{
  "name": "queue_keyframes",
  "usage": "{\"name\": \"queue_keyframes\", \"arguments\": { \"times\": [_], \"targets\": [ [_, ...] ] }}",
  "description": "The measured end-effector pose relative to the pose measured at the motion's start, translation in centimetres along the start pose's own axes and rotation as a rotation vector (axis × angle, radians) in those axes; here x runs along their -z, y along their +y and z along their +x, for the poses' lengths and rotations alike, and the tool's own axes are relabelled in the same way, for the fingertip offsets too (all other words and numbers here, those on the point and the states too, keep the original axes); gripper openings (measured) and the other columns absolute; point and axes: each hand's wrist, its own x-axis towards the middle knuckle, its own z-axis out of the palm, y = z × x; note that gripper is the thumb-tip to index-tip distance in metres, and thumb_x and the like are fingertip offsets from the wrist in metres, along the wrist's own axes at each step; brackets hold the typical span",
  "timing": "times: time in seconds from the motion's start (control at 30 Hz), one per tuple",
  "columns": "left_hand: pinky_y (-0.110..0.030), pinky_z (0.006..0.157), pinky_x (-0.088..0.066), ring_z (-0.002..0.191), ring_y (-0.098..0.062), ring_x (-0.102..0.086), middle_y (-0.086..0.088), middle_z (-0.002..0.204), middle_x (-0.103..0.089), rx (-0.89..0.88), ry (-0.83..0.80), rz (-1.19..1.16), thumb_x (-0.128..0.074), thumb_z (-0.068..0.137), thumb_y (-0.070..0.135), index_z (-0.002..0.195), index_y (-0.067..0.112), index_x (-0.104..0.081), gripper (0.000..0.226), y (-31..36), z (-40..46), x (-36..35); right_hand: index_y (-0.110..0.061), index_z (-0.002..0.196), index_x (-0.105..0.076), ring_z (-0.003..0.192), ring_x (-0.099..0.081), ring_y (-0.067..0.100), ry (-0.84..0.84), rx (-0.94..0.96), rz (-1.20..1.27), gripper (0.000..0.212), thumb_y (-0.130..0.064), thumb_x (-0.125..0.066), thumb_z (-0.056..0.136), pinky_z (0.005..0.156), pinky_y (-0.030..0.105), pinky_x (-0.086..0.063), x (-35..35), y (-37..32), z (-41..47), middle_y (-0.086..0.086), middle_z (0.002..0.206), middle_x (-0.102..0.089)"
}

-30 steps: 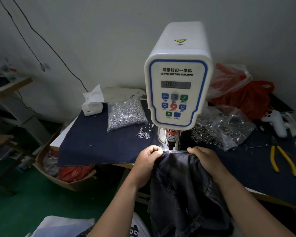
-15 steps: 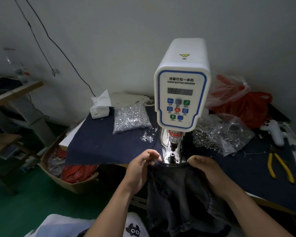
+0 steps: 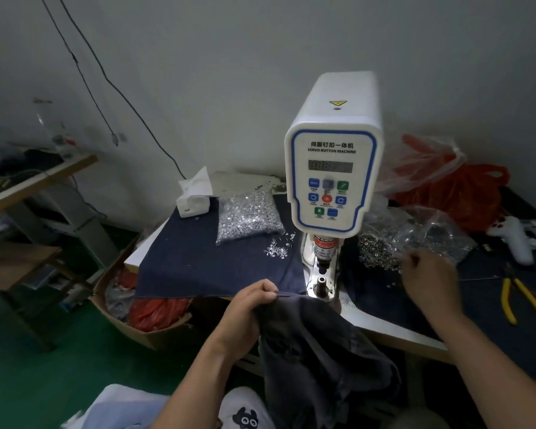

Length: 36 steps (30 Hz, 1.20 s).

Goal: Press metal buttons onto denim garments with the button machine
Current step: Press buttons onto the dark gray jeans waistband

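Dim room, flat grey light, no hard shadows. White button machine (image 3: 333,168) is the brightest thing, slight glare on its casing; LED readout barely legible. My right hand (image 3: 427,281) is motion-blurred, my left hand (image 3: 248,314) sharp. Wide-angle bends the edges, corners go dark w/ vignetting. Denim (image 3: 319,351) detail lost in shadow.
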Motion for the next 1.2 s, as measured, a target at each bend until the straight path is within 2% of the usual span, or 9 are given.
{"name": "queue_keyframes", "arguments": {
  "times": [0.13,0.23,0.37,0.5,0.57,0.67,0.77,0.9,1.2],
  "targets": [
    [-0.039,0.085,-0.048,0.080,-0.025,-0.061,-0.011,0.078,-0.059,0.007,0.123,-0.331,-0.052,0.075,0.014,0.065,0.008,-0.061,0.015,0.3,-0.7,0.6,-0.001,0.077,-0.065,0.068,-0.058,0.030,-0.065,-0.142,-0.207,0.037,-0.022,-0.054,0.105,0.065,0.036,-0.043,-1.3,4.3,2.7,0.019,0.077,-0.066],
    [-0.039,0.080,-0.050,0.077,-0.027,-0.060,-0.014,0.076,-0.060,0.024,0.143,-0.297,-0.049,0.074,0.012,0.062,0.008,-0.058,0.016,0.2,-1.5,0.9,-0.006,0.090,-0.065,0.072,-0.060,0.030,-0.111,-0.242,-0.188,0.027,-0.028,-0.055,0.104,0.062,0.036,-0.043,-1.7,5.2,4.1,0.015,0.085,-0.066],
    [-0.034,0.062,-0.039,0.071,-0.020,-0.046,-0.010,0.074,-0.048,0.069,0.146,0.122,-0.056,0.071,0.015,0.069,0.014,-0.048,0.008,0.8,-2.7,1.3,-0.013,0.110,-0.071,0.088,-0.067,0.033,-0.233,-0.114,-0.109,0.023,-0.027,-0.054,0.103,0.071,0.034,-0.045,-1.7,4.7,5.0,0.018,0.099,-0.073],
    [-0.036,0.074,-0.035,0.078,-0.016,-0.046,-0.002,0.080,-0.051,0.094,0.084,0.695,-0.054,0.082,0.028,0.075,0.022,-0.051,0.009,1.8,-4.1,1.3,-0.009,0.080,-0.063,0.080,-0.063,0.034,-0.223,-0.146,-0.071,0.029,-0.021,-0.051,0.104,0.069,0.036,-0.044,-1.7,4.8,5.8,0.024,0.092,-0.071],
    [-0.030,0.071,-0.037,0.075,-0.009,-0.047,0.006,0.077,-0.053,0.104,0.057,0.856,-0.054,0.088,0.027,0.076,0.024,-0.054,0.012,2.0,-4.4,1.1,-0.007,0.082,-0.062,0.081,-0.062,0.034,-0.226,-0.211,-0.109,0.024,-0.016,-0.052,0.102,0.069,0.037,-0.045,-1.3,5.0,6.0,0.024,0.092,-0.069],
    [-0.025,0.066,-0.039,0.070,-0.002,-0.049,0.012,0.074,-0.058,0.076,0.060,1.067,-0.050,0.097,0.019,0.082,0.023,-0.059,0.018,1.9,-4.3,1.0,-0.013,0.090,-0.063,0.073,-0.061,0.032,-0.021,-0.026,-0.043,0.016,-0.021,-0.055,0.101,0.063,0.039,-0.047,-0.9,3.6,4.9,0.013,0.085,-0.067],
    [-0.025,0.065,-0.039,0.068,-0.002,-0.050,0.012,0.071,-0.061,-0.010,0.215,0.996,-0.048,0.094,0.021,0.078,0.019,-0.057,0.019,1.8,-3.2,-0.2,-0.021,0.098,-0.068,0.078,-0.067,0.031,-0.097,0.305,-0.189,0.016,-0.031,-0.055,0.101,0.065,0.037,-0.052,-2.0,1.6,3.3,0.008,0.092,-0.069],
    [-0.026,0.063,-0.043,0.065,-0.009,-0.058,0.009,0.062,-0.063,-0.133,0.512,0.838,-0.053,0.095,0.017,0.065,0.020,-0.062,0.031,2.1,0.1,-0.6,-0.011,0.117,-0.063,0.100,-0.066,0.035,-0.228,0.191,-0.410,0.023,-0.025,-0.051,0.104,0.083,0.042,-0.055,-4.3,1.2,3.1,0.015,0.116,-0.064],
    [-0.032,0.076,-0.042,0.107,-0.028,-0.067,0.002,0.114,-0.073,-0.018,0.792,1.220,-0.059,0.101,0.033,0.113,0.031,-0.070,0.016,2.1,10.3,-0.3,-0.011,0.087,-0.062,0.075,-0.054,0.027,0.012,0.067,-0.113,0.012,-0.014,-0.064,0.099,0.063,0.040,-0.046,-5.5,2.0,1.7,0.007,0.087,-0.057]
  ]
}}
